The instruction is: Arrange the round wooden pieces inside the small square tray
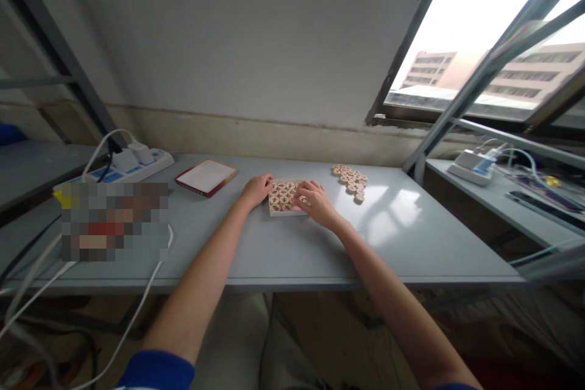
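Note:
A shallow white box (287, 214) stands on the grey desk, with round wooden pieces (282, 199) marked with characters laid in rows inside it. At the box's left edge is my left hand (258, 189), its fingers closed against the rim. Over the right part of the box, my right hand (314, 201) has its fingers bent down on the pieces; one piece shows beneath them, and the fingertips are partly hidden. More round pieces (351, 180) lie in a loose cluster on the desk to the right.
The box lid (206, 177) lies at the left on the desk (283, 256). Farther left are a power strip (158, 161) with plugs, white cables (150, 280) and a blurred-out item (114, 219). Metal posts and a side shelf (525, 201) flank the desk on the right.

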`<state>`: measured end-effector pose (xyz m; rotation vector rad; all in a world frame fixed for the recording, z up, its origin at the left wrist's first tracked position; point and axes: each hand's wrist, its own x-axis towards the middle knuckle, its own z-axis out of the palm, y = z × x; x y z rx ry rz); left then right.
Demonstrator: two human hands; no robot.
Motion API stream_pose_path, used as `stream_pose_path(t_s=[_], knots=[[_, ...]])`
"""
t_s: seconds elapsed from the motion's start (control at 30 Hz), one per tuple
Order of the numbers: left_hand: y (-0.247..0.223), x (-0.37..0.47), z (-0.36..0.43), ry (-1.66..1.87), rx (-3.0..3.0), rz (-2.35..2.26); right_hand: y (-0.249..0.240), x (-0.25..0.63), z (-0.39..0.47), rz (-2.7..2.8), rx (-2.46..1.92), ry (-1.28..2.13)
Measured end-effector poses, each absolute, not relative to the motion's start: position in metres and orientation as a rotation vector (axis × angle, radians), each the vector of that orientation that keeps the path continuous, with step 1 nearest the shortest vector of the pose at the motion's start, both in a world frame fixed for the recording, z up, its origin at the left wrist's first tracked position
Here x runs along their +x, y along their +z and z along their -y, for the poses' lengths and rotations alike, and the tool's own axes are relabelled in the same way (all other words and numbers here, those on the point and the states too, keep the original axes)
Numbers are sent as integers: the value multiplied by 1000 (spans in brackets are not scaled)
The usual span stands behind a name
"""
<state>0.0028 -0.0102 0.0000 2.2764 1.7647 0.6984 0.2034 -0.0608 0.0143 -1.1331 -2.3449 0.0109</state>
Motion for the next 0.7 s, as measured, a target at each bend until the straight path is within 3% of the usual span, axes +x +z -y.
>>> stream_pose_path(t_s=[0.23,0.47,0.7], knots=[[2,4,12,657,2229,-1805,13,203,61,2411,-1105,13],[0,3,11,704,2262,-1747,24,246,37,1852,-1477,-256],[0,3,10,678,2264,-1757,-13,289,20,1682,-1802,-618]])
